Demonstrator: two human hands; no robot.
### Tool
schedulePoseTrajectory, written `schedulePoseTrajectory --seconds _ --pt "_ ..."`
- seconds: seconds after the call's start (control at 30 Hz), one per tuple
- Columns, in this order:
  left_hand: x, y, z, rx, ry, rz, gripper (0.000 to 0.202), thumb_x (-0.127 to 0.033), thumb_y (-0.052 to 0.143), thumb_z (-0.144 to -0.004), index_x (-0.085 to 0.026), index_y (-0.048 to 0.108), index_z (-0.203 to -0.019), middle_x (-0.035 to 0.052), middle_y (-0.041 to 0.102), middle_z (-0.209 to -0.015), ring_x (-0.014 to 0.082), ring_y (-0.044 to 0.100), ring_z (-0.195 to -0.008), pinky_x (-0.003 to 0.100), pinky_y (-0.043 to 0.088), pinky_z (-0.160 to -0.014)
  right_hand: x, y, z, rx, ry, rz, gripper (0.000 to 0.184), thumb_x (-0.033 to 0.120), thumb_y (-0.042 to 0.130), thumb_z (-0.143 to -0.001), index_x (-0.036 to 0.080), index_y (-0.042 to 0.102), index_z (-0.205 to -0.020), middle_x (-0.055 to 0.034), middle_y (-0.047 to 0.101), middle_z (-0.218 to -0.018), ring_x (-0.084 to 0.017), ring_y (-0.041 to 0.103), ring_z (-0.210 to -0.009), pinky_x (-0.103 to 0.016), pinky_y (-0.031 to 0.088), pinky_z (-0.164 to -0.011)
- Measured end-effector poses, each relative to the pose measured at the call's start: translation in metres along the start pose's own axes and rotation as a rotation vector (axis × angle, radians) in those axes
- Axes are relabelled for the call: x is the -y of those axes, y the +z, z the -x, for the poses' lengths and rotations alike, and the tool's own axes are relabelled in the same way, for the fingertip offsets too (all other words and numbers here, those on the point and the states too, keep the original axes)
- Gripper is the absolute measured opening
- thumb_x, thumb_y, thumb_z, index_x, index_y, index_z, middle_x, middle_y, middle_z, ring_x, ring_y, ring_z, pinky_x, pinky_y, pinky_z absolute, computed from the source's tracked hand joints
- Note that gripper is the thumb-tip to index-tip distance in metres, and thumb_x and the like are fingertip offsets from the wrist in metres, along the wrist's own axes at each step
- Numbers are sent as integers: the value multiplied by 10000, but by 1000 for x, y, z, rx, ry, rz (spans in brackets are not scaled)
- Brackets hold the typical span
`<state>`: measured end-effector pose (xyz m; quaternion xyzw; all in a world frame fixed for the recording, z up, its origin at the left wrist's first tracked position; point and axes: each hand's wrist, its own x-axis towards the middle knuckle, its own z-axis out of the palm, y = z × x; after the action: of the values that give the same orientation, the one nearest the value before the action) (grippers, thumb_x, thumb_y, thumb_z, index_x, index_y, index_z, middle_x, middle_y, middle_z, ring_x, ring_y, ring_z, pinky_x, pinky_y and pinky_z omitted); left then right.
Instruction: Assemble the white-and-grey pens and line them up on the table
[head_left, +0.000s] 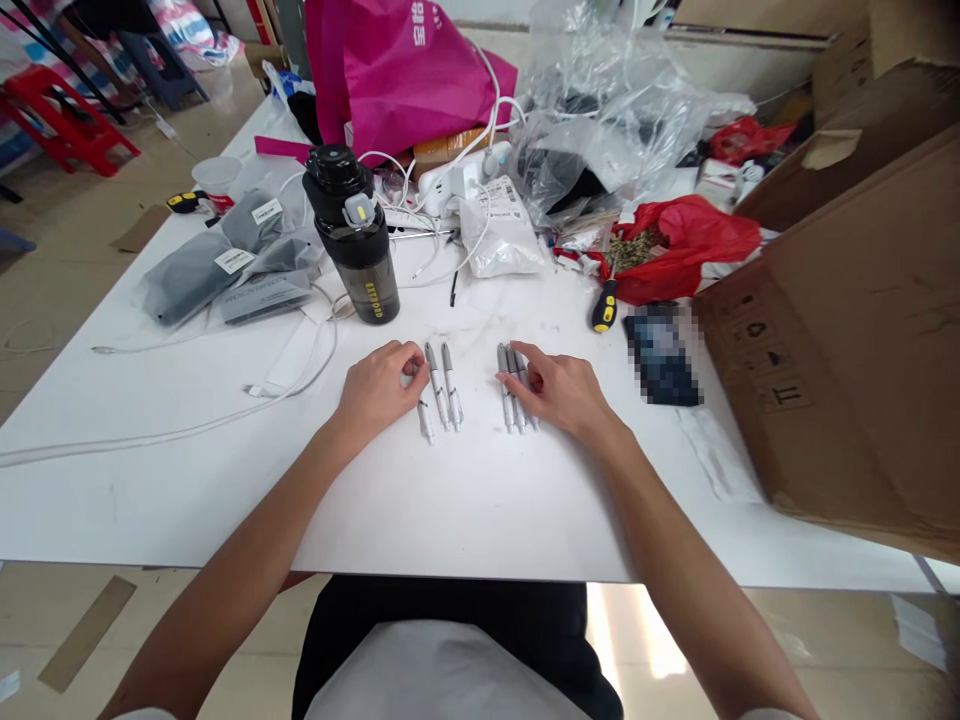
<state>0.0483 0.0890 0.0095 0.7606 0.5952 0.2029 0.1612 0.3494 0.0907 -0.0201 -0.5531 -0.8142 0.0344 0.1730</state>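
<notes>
Mid-frame, the left hand curled over a grey-and-white pen, pinch unclear; the right hand, finger and thumb spread, could have scattered clustered pens by brushing sideways.

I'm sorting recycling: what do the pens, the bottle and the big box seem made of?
Pens: probably plastic, judging by their smooth grey and whitish look. Bottle: likely plastic, glossy black on top, smoky and see-through below. Box: cardboard, matte brown with printed symbols.
</notes>
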Motion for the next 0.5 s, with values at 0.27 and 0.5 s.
schedulePoseTrajectory --seconds 0.27,0.5 --pt "2 -4 -3 44 -88 28 161 -336 682 -952 -264 586 -1059 2 760 -912 214 649 -734 350 412 -682 1 -2 -1 -49 41 -86 553 590 439 -1132 163 692 -1376 -18 719 -711 -206 655 -634 -306 376 -648" --pt "-2 -9 -1 29 -127 133 218 -258 734 -815 -254 635 -1009 -7 738 -831 208 650 -734 354 467 -720 3 -2 0 -63 40 -93 543 580 434 -1137 163 697 -1365 -12 708 -703 -199 641 -620 -308 379 -641"
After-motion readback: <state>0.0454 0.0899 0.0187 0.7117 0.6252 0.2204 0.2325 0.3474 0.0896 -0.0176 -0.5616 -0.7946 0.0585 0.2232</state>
